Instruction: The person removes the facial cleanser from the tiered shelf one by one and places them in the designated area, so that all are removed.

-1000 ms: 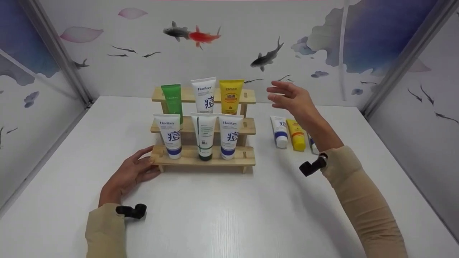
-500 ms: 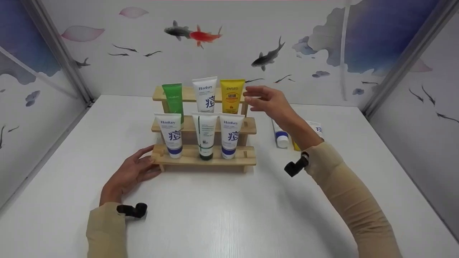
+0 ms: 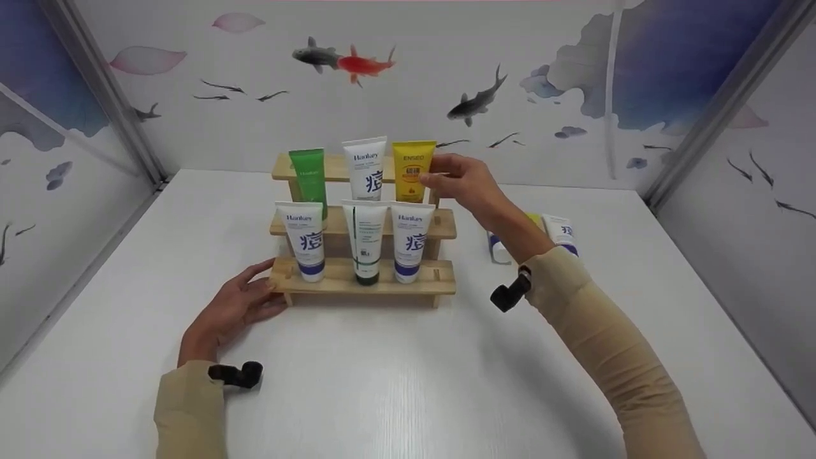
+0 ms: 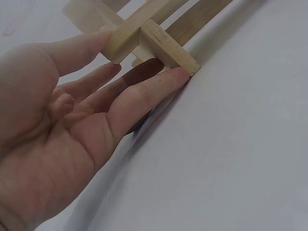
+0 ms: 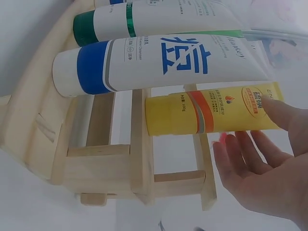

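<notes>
A three-step wooden display rack (image 3: 344, 287) stands on the white table with several squeeze tubes upright on it. My left hand (image 3: 233, 309) holds the rack's lower left end; in the left wrist view its thumb is on the shelf end and its fingers lie by the leg. My right hand (image 3: 468, 185) pinches the yellow tube (image 3: 411, 167) on the middle step, thumb on its front and fingers behind it. Beside it are a white tube (image 3: 364, 167) and a green tube (image 3: 309, 178). On the bottom step are a green-capped white tube (image 3: 365, 242) and two blue-banded white tubes (image 3: 408, 242).
Right of the rack, more tubes lie on the table, partly hidden by my right forearm: a blue-banded white tube (image 3: 561, 234), a yellow tube (image 3: 534, 220) and another white tube (image 3: 500, 252). A fish-patterned wall (image 3: 408, 108) stands behind the rack.
My right hand has moved left from above the lying tubes to the yellow tube on the rack and now pinches it. The left hand has stayed at the rack's end.
</notes>
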The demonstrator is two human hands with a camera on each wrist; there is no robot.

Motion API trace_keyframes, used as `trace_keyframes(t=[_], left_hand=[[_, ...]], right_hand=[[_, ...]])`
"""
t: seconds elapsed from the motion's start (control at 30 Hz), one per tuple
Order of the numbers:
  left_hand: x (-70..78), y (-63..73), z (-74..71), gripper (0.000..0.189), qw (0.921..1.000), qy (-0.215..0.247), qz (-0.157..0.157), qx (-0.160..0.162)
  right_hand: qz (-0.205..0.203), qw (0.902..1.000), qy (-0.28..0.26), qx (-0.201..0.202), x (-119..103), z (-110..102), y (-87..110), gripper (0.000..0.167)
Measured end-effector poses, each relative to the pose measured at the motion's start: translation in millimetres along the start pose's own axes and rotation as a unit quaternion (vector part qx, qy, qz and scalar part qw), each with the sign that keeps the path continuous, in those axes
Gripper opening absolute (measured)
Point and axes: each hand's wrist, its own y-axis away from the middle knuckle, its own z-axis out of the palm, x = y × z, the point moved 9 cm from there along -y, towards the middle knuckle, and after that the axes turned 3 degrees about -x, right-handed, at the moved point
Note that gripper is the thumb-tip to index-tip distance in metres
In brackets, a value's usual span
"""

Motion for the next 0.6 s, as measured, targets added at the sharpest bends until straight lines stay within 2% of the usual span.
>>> trace_keyframes(t=[0.23, 0.6], left_hand=[[-0.8, 0.3, -0.1, 0.064, 1.0000, 0.001, -0.003, 0.002], [-0.2, -0.5, -1.1, 0.060, 1.0000, 0.006, -0.002, 0.001]], right_hand=[[0.025, 0.9996, -0.012, 0.008, 4.5, 4.6, -8.5, 0.044], [0.006, 0.9995, -0.008, 0.030, 1.5, -0.9, -7.1, 0.049]])
